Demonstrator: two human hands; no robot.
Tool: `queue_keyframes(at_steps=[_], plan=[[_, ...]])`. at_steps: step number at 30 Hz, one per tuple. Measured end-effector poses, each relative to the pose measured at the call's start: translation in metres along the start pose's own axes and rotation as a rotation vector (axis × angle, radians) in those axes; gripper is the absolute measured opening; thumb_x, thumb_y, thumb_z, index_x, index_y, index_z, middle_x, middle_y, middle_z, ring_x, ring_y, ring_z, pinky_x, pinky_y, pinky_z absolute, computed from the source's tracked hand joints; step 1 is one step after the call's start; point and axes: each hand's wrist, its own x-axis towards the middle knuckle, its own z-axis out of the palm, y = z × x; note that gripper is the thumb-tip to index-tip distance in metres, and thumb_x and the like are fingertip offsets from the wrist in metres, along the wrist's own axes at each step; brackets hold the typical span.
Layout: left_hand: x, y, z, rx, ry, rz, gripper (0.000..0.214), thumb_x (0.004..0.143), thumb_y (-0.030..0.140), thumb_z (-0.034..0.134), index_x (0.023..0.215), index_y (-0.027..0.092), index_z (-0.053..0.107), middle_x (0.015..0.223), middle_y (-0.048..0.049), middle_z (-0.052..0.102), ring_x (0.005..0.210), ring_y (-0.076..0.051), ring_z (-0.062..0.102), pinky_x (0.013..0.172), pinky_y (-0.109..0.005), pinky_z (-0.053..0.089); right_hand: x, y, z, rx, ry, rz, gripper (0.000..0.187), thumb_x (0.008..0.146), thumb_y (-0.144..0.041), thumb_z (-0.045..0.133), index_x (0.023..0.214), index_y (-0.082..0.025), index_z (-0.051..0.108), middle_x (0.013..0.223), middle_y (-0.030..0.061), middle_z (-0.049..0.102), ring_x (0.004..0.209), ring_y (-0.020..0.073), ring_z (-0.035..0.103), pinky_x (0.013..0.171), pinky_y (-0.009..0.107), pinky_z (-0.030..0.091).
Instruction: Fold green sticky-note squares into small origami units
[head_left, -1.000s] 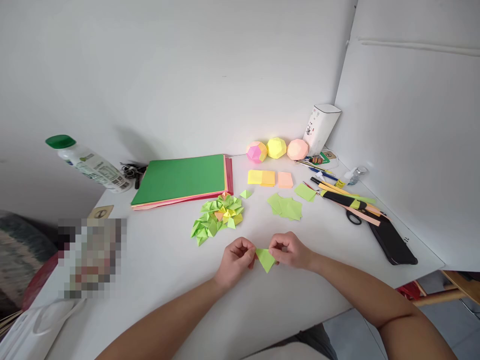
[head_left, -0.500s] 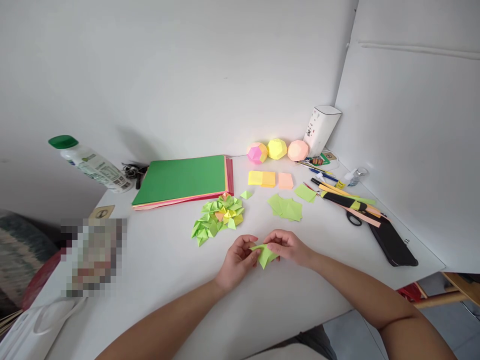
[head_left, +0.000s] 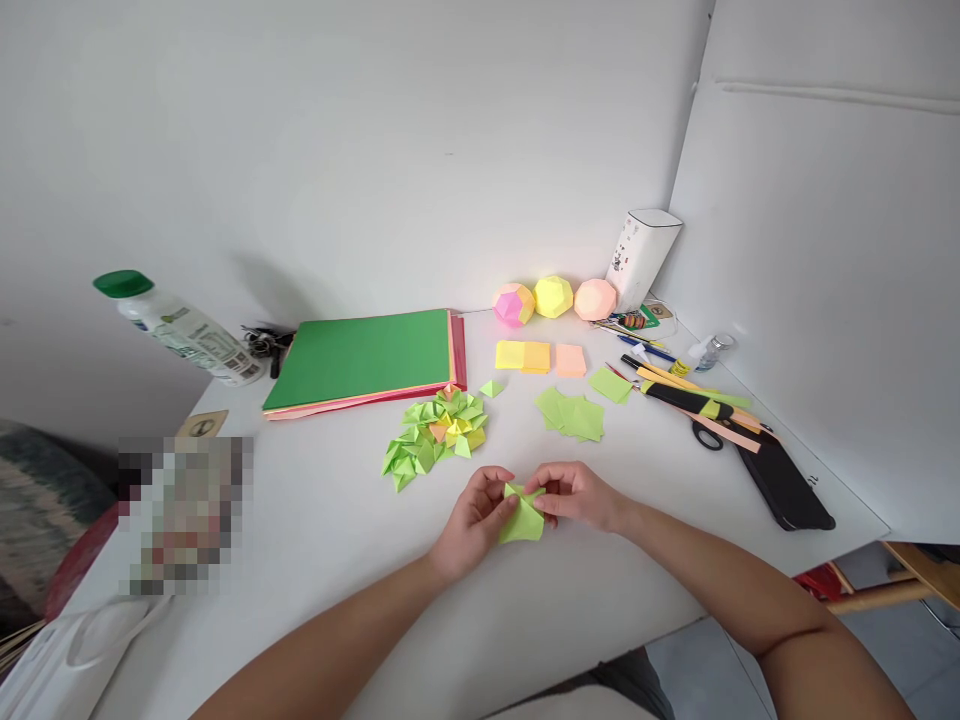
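A creased square of light green paper [head_left: 523, 522] is held between both hands above the front of the desk. My left hand [head_left: 480, 515] pinches its left side, thumb on top. My right hand [head_left: 576, 495] grips the upper right edge between thumb and fingers. Beyond my left hand lies a heap of folded green, yellow and orange paper pieces [head_left: 431, 437], with one folded green piece [head_left: 491, 388] apart from it. Flat green paper squares [head_left: 571, 415] are spread beyond my right hand, and another green square [head_left: 610, 384] lies to their right.
Yellow-orange sticky notes [head_left: 523, 357] and pink notes [head_left: 570, 360] lie behind the squares. Three paper balls [head_left: 553, 297] stand by the wall. A stack of coloured paper [head_left: 367, 355] and a bottle [head_left: 187, 330] are at left. Scissors [head_left: 707, 434], a cutter [head_left: 686, 399] and a black phone [head_left: 787, 485] lie right.
The green paper has turned in my fingers; its lower edge now looks wide and flat instead of pointed. Both hands stay in nearly the same place, with the right fingers slightly shifted.
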Motion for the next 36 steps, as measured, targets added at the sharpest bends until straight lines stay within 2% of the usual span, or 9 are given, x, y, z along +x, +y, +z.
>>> queue_keyframes(at_steps=[6,10,15,28,36], plan=[[-0.0002,0.001,-0.0007,0.041,-0.038,-0.012,0.026,0.076,0.037,0.064,0.091,0.018,0.055,0.077,-0.0023,0.062,0.07,-0.015,0.059,0.065,-0.028,0.046,-0.0002,0.0044,0.0032,-0.062,0.06,-0.166,0.022,0.077,-0.033,0.064,0.087,-0.014,0.065,0.085,0.0027,0.056,0.058,0.0094,0.055,0.054,0.024,0.048],[-0.0002,0.0049,0.0024,-0.027,-0.08,-0.023,0.026,0.076,0.033,0.065,0.097,0.02,0.056,0.085,-0.0043,0.065,0.078,-0.018,0.061,0.071,-0.032,0.047,-0.0007,0.0042,0.0046,-0.091,0.112,-0.193,0.02,0.078,-0.031,0.062,0.089,-0.015,0.064,0.084,0.0026,0.056,0.058,0.0093,0.054,0.053,0.024,0.046],[0.0005,0.0041,0.0016,0.007,-0.011,-0.033,0.027,0.072,0.031,0.069,0.093,0.017,0.059,0.079,-0.0039,0.065,0.072,-0.016,0.061,0.065,-0.028,0.047,-0.0014,0.001,0.0057,-0.201,0.155,-0.209,0.02,0.077,-0.032,0.062,0.088,-0.015,0.066,0.083,0.004,0.058,0.061,0.0109,0.054,0.054,0.024,0.046],[0.0002,0.0047,0.0005,0.031,-0.016,-0.038,0.022,0.073,0.028,0.068,0.091,0.017,0.063,0.076,-0.0033,0.065,0.068,-0.014,0.058,0.062,-0.026,0.045,-0.0018,-0.0006,0.0067,-0.272,0.175,-0.198,0.016,0.077,-0.029,0.061,0.085,-0.015,0.065,0.074,0.0024,0.059,0.059,0.011,0.053,0.053,0.024,0.044],[0.0011,0.0043,0.0002,0.022,0.005,-0.025,0.022,0.07,0.027,0.07,0.089,0.017,0.063,0.076,-0.0018,0.064,0.067,-0.013,0.058,0.063,-0.025,0.045,-0.0017,-0.0005,0.0068,-0.457,0.201,-0.365,0.013,0.078,-0.024,0.058,0.085,-0.016,0.066,0.075,0.0038,0.062,0.06,0.0118,0.054,0.053,0.024,0.046]])
